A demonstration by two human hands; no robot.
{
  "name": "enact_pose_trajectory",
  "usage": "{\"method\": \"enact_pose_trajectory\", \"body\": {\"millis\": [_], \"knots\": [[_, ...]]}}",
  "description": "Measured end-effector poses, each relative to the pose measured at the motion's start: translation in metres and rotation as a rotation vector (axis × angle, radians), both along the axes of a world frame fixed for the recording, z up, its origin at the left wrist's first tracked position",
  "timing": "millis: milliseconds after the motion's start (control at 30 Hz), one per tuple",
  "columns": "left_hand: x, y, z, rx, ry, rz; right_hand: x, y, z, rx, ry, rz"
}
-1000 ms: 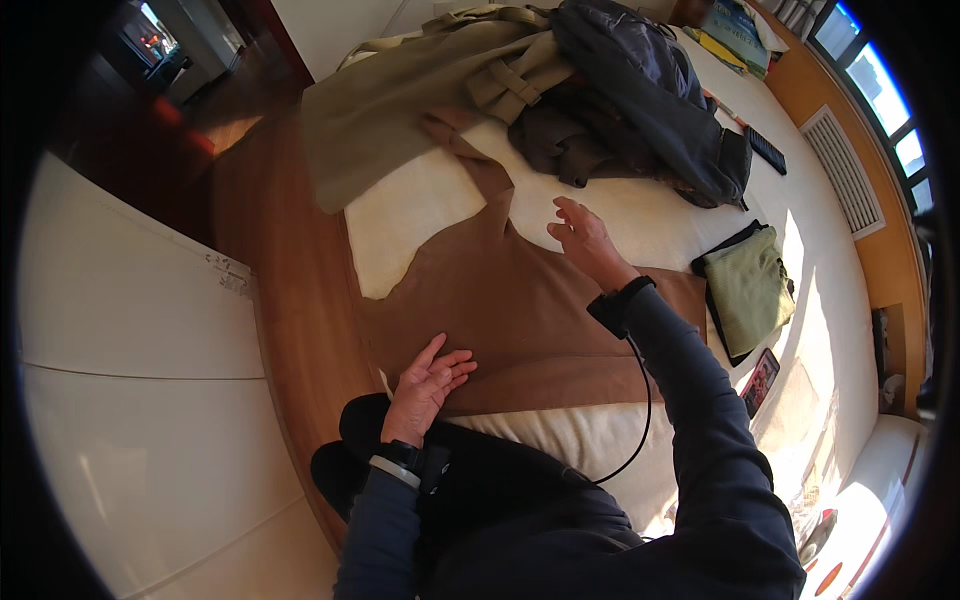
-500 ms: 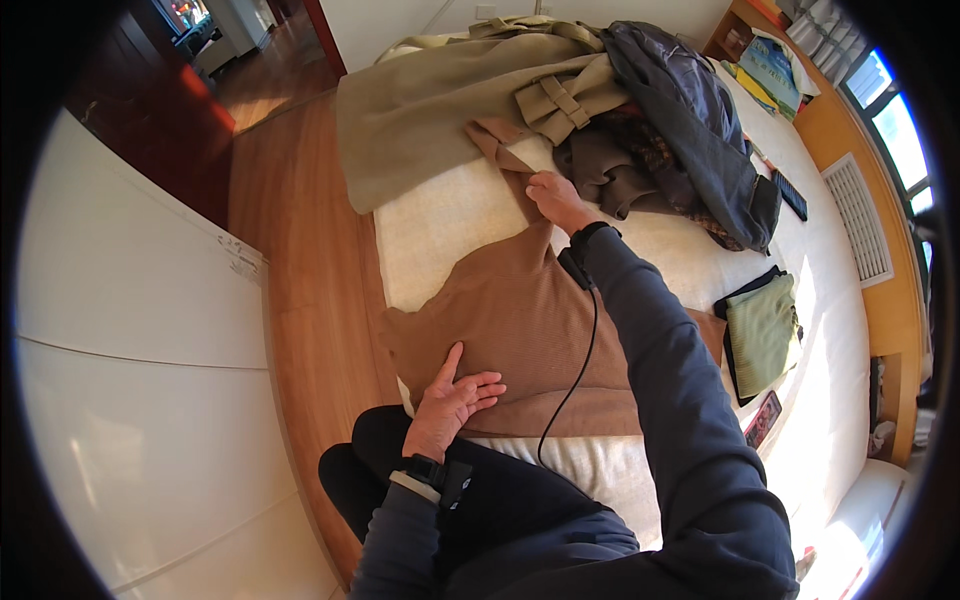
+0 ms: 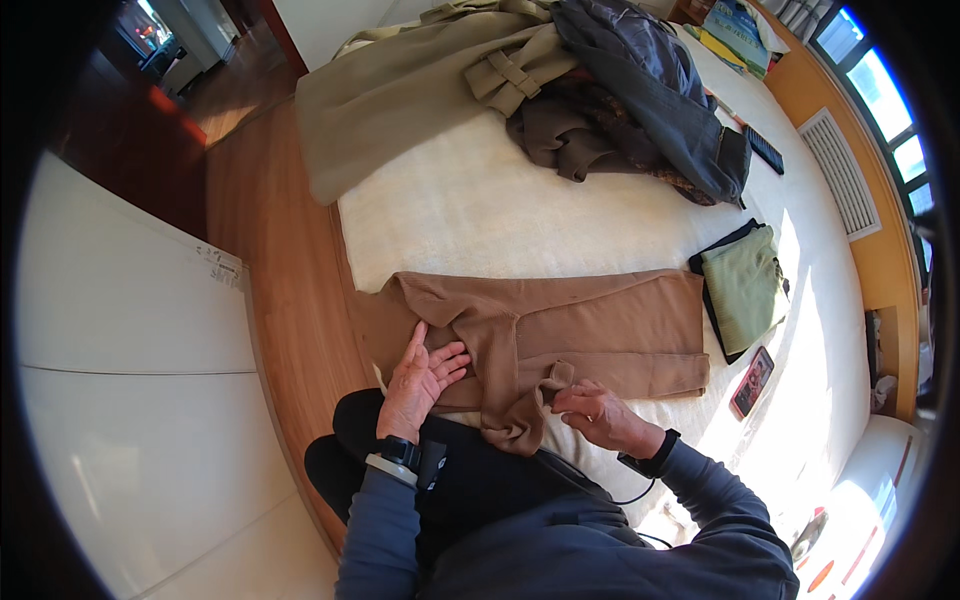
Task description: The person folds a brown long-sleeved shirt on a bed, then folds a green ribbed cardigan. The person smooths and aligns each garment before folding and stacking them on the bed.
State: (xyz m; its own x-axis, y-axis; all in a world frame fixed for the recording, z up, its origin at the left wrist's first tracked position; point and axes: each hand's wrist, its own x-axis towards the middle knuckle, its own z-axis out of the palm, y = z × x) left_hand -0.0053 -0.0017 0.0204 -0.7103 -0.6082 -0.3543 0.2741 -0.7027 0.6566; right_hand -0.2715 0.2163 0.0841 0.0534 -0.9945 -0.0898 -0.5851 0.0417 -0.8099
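Sweater (image 3: 600, 320), brown, lies flat on the bed (image 3: 430, 230) directly in front of the person, its straight hem to the right. One sleeve (image 3: 498, 365) crosses its body and bunches up past its near edge, beside the person's dark-clad legs. On the sweater's left part rests the left hand (image 3: 420, 382), wide, fingers spread. By the sweater's near edge, the right hand (image 3: 598, 415) is narrow, its fingertips drawn together and pinching the sleeve's end. A watch (image 3: 401, 452) sits on the left wrist; a black strap (image 3: 660, 455) circles the right.

Just right of the sweater's hem lies a folded green garment (image 3: 745, 280) over a black one, and nearer the person, also right of the hem, a phone (image 3: 752, 383). Beyond the sweater's far edge, well apart from it, are a khaki coat (image 3: 400, 110) and a dark jacket (image 3: 650, 90), heaped together. Wooden floor (image 3: 270, 200) shows left of the sweater.
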Motion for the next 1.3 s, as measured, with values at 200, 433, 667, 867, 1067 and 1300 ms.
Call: {"method": "enact_pose_trajectory", "body": {"millis": [200, 433, 667, 867, 1067, 1300], "knots": [[-0.004, 0.004, 0.018, -0.104, -0.073, 0.009, -0.084, 0.020, -0.034, -0.004, 0.166, -0.519], [-0.010, 0.008, 0.030, -0.198, -0.128, -0.039, -0.204, -0.006, -0.058, -0.263, 0.681, -0.722], [-0.030, 0.014, 0.032, -0.437, -0.297, -0.235, -0.222, -0.044, -0.057, -0.122, 0.605, -0.617], [-0.032, 0.014, 0.038, -0.604, -0.401, -0.371, -0.193, -0.002, -0.059, -0.285, 0.727, -0.730], [-0.037, 0.010, 0.064, -0.644, -0.391, -0.370, -0.169, 0.047, -0.082, -0.297, 0.707, -0.656], [-0.002, 0.011, 0.107, -0.521, -0.425, -0.381, -0.160, 0.053, -0.091, -0.207, 0.791, -0.738]]}}
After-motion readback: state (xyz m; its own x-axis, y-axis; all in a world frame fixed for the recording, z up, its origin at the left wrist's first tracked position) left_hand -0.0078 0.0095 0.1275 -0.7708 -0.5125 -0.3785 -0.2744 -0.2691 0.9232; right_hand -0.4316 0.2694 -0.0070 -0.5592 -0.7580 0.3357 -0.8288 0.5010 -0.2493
